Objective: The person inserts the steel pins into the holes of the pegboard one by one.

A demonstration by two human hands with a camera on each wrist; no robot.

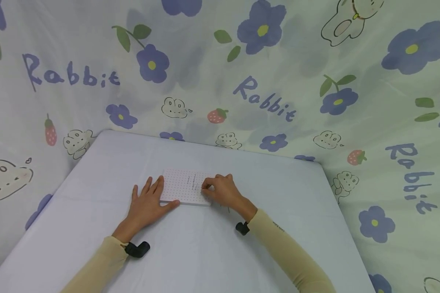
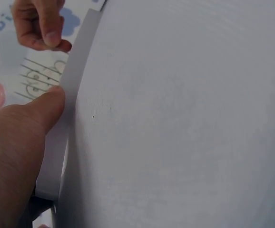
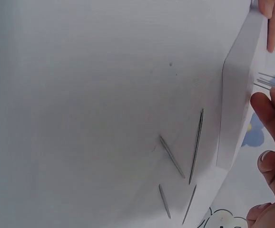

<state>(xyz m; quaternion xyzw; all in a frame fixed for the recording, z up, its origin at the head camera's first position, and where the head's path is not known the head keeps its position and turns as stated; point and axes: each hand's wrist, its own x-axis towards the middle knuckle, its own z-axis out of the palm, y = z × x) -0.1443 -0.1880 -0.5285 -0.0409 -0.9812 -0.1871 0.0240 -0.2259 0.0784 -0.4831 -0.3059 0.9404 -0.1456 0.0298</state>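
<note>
A white board [image 1: 176, 188] with a grid of small red dots lies on the table. Several thin metal needles [image 1: 194, 180] stand up from it; the left wrist view shows their shafts [image 2: 41, 70] side by side. My left hand [image 1: 146, 207] rests at the board's left end, fingers spread, thumb along the front edge. Over the right part of the board, my right hand [image 1: 221, 190] has thumb and index finger pinched close above the surface, beside the standing needles. The fingertips mostly hide the needle between them. Its other fingers [image 3: 270, 164] are loosely bent.
Several loose metal needles [image 3: 172, 156] lie on the white tabletop [image 1: 190, 248] just in front of the board's right end, under my right hand. A patterned curtain [image 1: 190, 81] with flowers and rabbits hangs behind the table and along its sides.
</note>
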